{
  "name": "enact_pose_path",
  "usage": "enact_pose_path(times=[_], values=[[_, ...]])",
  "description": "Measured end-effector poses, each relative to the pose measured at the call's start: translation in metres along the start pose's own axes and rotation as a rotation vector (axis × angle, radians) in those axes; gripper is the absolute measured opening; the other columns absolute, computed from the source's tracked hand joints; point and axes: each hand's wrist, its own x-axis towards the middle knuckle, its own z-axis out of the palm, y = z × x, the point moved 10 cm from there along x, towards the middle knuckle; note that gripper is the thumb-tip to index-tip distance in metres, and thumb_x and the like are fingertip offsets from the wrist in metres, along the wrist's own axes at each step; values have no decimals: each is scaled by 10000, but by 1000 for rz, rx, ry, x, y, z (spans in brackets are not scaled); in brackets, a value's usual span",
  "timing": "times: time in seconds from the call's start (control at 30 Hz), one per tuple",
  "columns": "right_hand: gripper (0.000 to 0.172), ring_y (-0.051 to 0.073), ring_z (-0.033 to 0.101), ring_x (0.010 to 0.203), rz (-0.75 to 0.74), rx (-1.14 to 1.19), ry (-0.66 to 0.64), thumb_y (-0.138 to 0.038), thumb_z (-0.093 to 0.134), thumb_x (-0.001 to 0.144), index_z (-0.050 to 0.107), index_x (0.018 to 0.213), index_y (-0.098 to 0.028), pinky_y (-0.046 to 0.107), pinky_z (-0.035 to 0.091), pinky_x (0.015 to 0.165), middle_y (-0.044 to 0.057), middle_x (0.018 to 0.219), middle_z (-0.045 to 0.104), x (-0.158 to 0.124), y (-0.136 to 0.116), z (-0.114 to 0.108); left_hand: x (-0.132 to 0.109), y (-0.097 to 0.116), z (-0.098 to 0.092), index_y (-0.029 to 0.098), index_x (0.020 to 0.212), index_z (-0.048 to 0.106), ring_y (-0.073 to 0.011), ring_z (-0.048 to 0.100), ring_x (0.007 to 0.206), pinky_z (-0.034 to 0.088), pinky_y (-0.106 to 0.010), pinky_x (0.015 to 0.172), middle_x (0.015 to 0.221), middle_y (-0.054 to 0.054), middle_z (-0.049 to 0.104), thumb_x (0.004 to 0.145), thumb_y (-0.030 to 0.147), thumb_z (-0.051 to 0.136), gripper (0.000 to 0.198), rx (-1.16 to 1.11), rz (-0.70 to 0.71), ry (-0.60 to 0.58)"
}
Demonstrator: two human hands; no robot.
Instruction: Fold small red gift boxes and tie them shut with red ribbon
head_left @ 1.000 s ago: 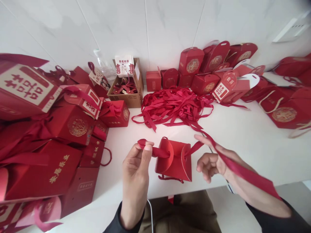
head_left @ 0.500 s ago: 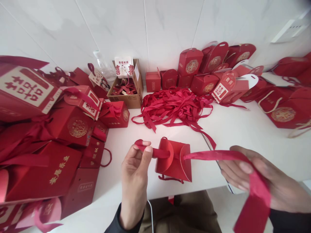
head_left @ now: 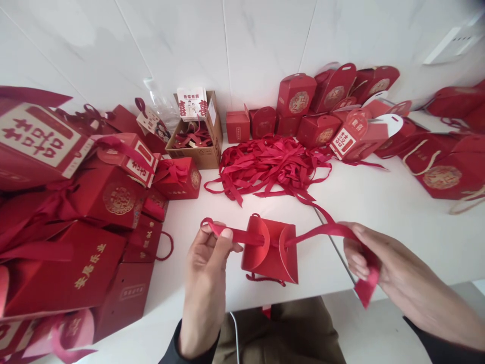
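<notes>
A small red gift box (head_left: 270, 260) stands on the white table in front of me, its two rounded flaps leaning toward each other. A red ribbon (head_left: 246, 236) runs through the holes in both flaps. Left of the box, my left hand (head_left: 210, 260) pinches one end of the ribbon between thumb and fingers. On the other side, my right hand (head_left: 373, 258) is closed around the ribbon's other part, with a short tail hanging below the fingers. A dark red cord (head_left: 265, 279) lies along the box's near side.
Behind the box lies a heap of loose red ribbons (head_left: 271, 164). Stacked red boxes (head_left: 56, 273) crowd the left side. A cardboard carton (head_left: 197, 157) and more red boxes (head_left: 297, 96) stand along the wall. A seam crosses the white table (head_left: 182, 288) at right.
My right hand has moved slightly left and up, and the ribbon tail hanging from it looks shorter. My left hand has shifted slightly left, still pinching its end. The box has hardly moved.
</notes>
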Motion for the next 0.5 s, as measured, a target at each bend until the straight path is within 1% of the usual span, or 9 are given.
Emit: enact_pose_path(times=[0.07, 0.1, 0.17, 0.23, 0.3, 0.37, 0.4, 0.43, 0.5], values=[[456, 172, 414, 574, -29, -87, 23, -720, 709, 882, 614, 955, -280, 299, 388, 540, -38, 646, 479, 0, -2, -3, 0, 0, -1, 195, 856, 660, -103, 629, 688, 569, -221, 732, 796, 44, 604, 719, 366, 937, 353, -54, -24, 24], [464, 169, 414, 575, -50, -151, 16, -718, 724, 872, 626, 995, -282, 292, 380, 540, -44, 646, 475, -1, -4, -3, 0, 0, -2, 198, 864, 661, -110, 640, 684, 578, -233, 731, 793, 44, 608, 705, 371, 944, 367, -72, -32, 36], [459, 159, 392, 590, -94, -287, -20, -704, 723, 884, 644, 892, -252, 283, 357, 544, -38, 647, 449, -3, -10, 1, 3, 1, -5, 201, 851, 659, -112, 642, 660, 582, -239, 717, 776, 50, 605, 694, 367, 952, 372, -81, -28, 49], [505, 155, 371, 601, -126, -340, -37, -716, 668, 920, 629, 782, -231, 280, 364, 551, -32, 640, 422, -5, -15, 2, 6, 2, -10, 202, 829, 663, -98, 624, 635, 575, -231, 690, 779, 58, 595, 699, 338, 953, 345, -78, -13, 60], [478, 158, 383, 597, -124, -342, -2, -722, 652, 927, 664, 904, -244, 275, 384, 545, -40, 634, 415, -4, -15, -4, 8, 3, -16, 209, 830, 687, -97, 629, 665, 574, -232, 691, 825, 53, 612, 726, 318, 936, 291, -84, 12, 73], [520, 164, 400, 573, -86, -369, 11, -742, 677, 896, 660, 1112, -269, 269, 401, 506, -56, 635, 400, -4, -12, -8, 6, 5, -14, 227, 871, 738, -136, 684, 823, 586, -266, 793, 956, 16, 684, 810, 368, 875, 206, -34, 41, 24], [556, 161, 397, 552, -58, -399, -6, -756, 688, 876, 655, 1156, -276, 265, 395, 477, -60, 638, 390, -4, -9, -7, 4, 5, -9, 242, 921, 770, -167, 702, 949, 580, -295, 887, 1054, -11, 718, 864, 412, 824, 187, 31, 46, -29], [564, 156, 392, 536, -37, -432, -29, -768, 691, 862, 667, 1140, -278, 262, 389, 456, -59, 647, 387, -5, -8, -5, 1, 4, -3, 260, 986, 796, -202, 694, 1087, 553, -329, 988, 1158, -34, 733, 909, 452, 771, 208, 120, 45, -89], [520, 150, 385, 541, -22, -483, -53, -779, 672, 864, 700, 974, -272, 261, 399, 457, -42, 670, 392, -10, -9, -2, -7, 2, 9, 289, 1095, 819, -258, 625, 1298, 468, -383, 1136, 1322, -60, 718, 951, 500, 710, 278, 319, 58, -196]])
